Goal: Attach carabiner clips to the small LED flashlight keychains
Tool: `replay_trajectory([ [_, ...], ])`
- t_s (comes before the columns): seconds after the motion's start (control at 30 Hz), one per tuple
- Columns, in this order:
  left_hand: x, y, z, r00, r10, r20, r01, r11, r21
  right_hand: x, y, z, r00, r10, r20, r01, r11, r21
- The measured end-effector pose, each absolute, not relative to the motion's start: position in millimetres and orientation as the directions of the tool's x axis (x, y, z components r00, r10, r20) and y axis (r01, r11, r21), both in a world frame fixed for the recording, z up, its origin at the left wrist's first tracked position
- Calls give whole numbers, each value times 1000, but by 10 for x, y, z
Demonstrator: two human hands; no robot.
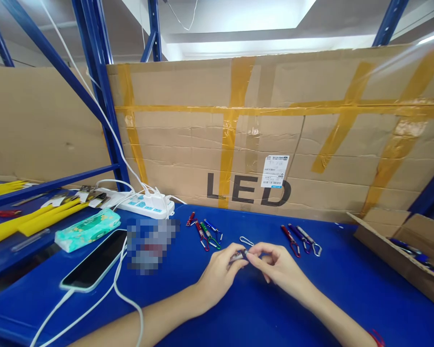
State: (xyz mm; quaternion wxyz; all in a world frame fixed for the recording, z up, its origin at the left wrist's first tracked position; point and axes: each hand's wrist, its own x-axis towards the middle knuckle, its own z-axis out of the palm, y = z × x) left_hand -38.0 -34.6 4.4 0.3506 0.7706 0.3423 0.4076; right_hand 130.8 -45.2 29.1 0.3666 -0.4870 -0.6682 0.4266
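My left hand (222, 265) is closed around a small silver tube (236, 257), which looks like a mini flashlight body. My right hand (275, 262) pinches at the tube's dark end, fingertips meeting those of the left. What exactly the right fingertips grip is too small to make out. Just beyond the hands shows a silver carabiner clip (246, 240); whether it joins the tube is hidden. To the left lie several slim tubes with carabiner clips, among them a green one (208, 231) and a red one (200, 230). Three more, including a silver one (306, 235), lie to the right.
An open cardboard box (390, 255) with similar pieces stands at right. On the left are a phone (96, 262) with a white cable, a tissue pack (88, 229), a power strip (144, 206) and a blurred item. A large cardboard panel (181, 149) backs the blue table.
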Motion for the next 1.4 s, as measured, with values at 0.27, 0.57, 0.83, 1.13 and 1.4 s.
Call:
replay_trajectory([
  [0.27, -375, -368, 77, 378, 803, 462, 283, -575, 768, 1400, -434, 208, -225, 941, 252, 561, 336, -756],
  [0.57, -390, -370, 47, 451, 766, 457, 262, -604, 753, 1396, -505, 286, -306, 873, 379, 721, 473, -507],
  [0.83, -391, -355, 36, 486, 789, 375, 204, -520, 830, 1407, -511, 295, -335, 844, 419, 731, 513, -450],
  [1.13, -387, -342, 0, 489, 780, 390, 256, -556, 791, 1392, -517, 293, -337, 887, 317, 599, 462, -655],
  [1.4, -387, -343, 22, 489, 743, 458, 290, -633, 717, 1378, -529, 318, -364, 895, 258, 502, 422, -755],
])
